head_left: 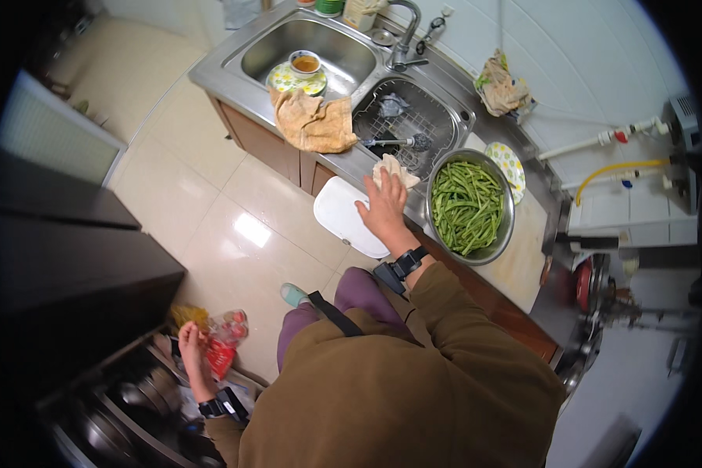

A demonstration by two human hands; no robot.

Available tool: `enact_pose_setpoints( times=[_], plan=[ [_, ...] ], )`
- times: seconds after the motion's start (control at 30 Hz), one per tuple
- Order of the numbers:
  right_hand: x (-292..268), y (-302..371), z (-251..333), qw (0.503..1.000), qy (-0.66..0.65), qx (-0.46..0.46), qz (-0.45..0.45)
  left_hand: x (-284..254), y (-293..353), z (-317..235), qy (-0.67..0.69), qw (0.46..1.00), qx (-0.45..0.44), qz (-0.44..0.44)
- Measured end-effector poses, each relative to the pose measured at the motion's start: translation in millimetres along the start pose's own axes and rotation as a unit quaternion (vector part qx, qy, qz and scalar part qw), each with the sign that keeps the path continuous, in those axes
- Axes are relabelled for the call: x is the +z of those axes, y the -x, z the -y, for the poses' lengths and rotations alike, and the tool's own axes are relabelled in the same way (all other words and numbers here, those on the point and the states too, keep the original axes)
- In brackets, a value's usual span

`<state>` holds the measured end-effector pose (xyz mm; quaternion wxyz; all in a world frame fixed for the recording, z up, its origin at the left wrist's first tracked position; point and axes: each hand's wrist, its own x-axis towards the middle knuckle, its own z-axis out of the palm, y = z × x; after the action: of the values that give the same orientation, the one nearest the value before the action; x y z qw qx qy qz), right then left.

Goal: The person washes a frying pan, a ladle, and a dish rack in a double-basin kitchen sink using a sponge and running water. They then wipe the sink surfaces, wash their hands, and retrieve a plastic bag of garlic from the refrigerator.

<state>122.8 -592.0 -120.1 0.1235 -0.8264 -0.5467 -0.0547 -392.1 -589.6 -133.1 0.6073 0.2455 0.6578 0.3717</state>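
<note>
My right hand (386, 207) reaches to the counter edge with its fingers stretched out and apart, the tips lying against a crumpled whitish cloth (398, 167). Just right of it is a steel bowl (509, 226) full of green beans (466, 207). Below the hand, at the cabinet front, is a white rounded panel (343, 210). Down at the left, my left hand (193, 352) hovers above an open drawer, its fingers loosely bent and nothing visible in them. Close to it lie a red plastic bag (222, 357) and a yellow bag (189, 315).
The left sink basin (257, 58) holds a bowl of brown liquid (305, 63) on a patterned plate (287, 80). A tan cloth (316, 125) hangs over the front edge. A brush (420, 142) lies in the right basin. A cutting board (522, 265) sits under the steel bowl. Pots (105, 438) fill the drawer.
</note>
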Motion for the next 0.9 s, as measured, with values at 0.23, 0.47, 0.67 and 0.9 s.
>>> enact_pose_setpoints(
  times=[0.23,0.47,0.67,0.9],
  plan=[
    [30,15,-24,0.989,0.025,0.133,0.066,141,-121,-133,-0.136,0.975,0.060,0.168],
    [13,7,-28,0.967,0.026,0.248,0.051,260,-152,-148,-0.211,0.927,0.046,0.306],
    [-21,-34,-4,0.966,0.044,0.237,0.089,356,-161,-167,-0.472,0.655,0.498,0.317],
    [4,-106,31,0.964,-0.117,0.235,0.050,476,-182,-155,-0.498,0.456,0.572,0.465]
  ],
)
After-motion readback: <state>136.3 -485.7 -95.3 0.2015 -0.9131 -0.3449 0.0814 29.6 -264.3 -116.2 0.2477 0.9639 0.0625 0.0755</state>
